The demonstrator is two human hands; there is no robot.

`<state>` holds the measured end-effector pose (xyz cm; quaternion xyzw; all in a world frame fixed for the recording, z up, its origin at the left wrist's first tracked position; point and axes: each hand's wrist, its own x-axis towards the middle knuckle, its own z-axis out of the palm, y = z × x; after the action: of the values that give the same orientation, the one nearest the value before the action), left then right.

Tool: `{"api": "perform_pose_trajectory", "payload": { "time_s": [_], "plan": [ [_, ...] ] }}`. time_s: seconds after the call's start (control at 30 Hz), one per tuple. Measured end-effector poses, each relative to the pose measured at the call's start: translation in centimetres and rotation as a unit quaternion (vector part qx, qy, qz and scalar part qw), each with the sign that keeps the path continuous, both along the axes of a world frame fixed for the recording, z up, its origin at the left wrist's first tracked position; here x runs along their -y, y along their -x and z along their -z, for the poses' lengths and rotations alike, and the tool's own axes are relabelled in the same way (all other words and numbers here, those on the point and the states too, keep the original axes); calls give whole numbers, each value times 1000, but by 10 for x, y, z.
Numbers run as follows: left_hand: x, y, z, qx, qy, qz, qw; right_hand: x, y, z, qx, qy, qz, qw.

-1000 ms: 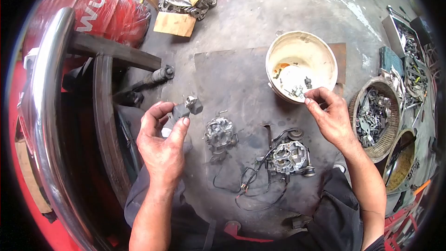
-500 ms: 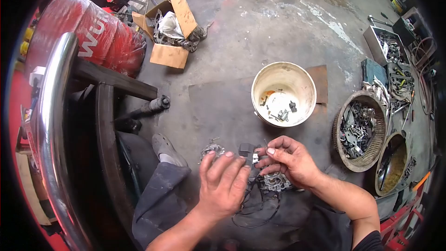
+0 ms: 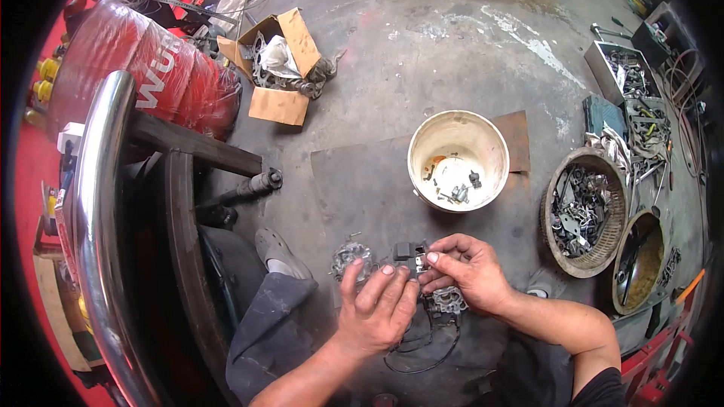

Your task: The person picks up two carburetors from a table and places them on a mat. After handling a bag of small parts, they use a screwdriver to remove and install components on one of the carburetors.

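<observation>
At the far left a curved chrome bar (image 3: 94,203) and a red wrapped bundle (image 3: 162,79) frame the floor, with an open cardboard box (image 3: 283,60) of scrap beyond them and a dark rod (image 3: 245,185) lying near the person's shoe (image 3: 275,249). A grey carburetor piece (image 3: 348,256) sits on the concrete just left of the hands. The left hand (image 3: 377,305) reaches up from below, its fingers closed against the underside of a small dark part (image 3: 406,249); its thumb is hidden. A second ago this hand held the same part up alone, well off to the left. The right hand (image 3: 464,271) now meets it, fingertips pinched on the part's right end, where a pale bit shows. A second ago that hand was at the rim of the white bucket (image 3: 460,132); half a second ago the two hands had already come together, much as they are now. The part is held low over the floor, just above a second carburetor body (image 3: 445,300) and its tangle of wires. Further right stand a round basket (image 3: 554,245) full of metal pieces, a smaller bowl (image 3: 637,260) and a tray (image 3: 603,56) of hardware.
</observation>
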<state>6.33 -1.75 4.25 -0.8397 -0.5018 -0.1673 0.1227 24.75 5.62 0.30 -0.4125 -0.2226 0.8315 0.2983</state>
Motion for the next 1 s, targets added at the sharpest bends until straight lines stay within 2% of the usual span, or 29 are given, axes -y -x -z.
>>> {"api": "perform_pose_trajectory", "payload": {
  "time_s": [0.33,0.43,0.53,0.63,1.0],
  "plan": [
    [5,-4,3,-4,6,5,1000,8,7,11,-16,-44,48,998],
    [8,-3,6,3,9,7,1000,9,5,7,24,-131,33,991],
    [9,-1,8,12,4,8,1000,10,5,2,34,-172,41,984],
    [8,-1,6,17,1,8,1000,9,5,-1,17,-131,45,990],
    [8,-3,3,27,32,20,999,7,1,7,32,-114,16,993]
  ]
}}
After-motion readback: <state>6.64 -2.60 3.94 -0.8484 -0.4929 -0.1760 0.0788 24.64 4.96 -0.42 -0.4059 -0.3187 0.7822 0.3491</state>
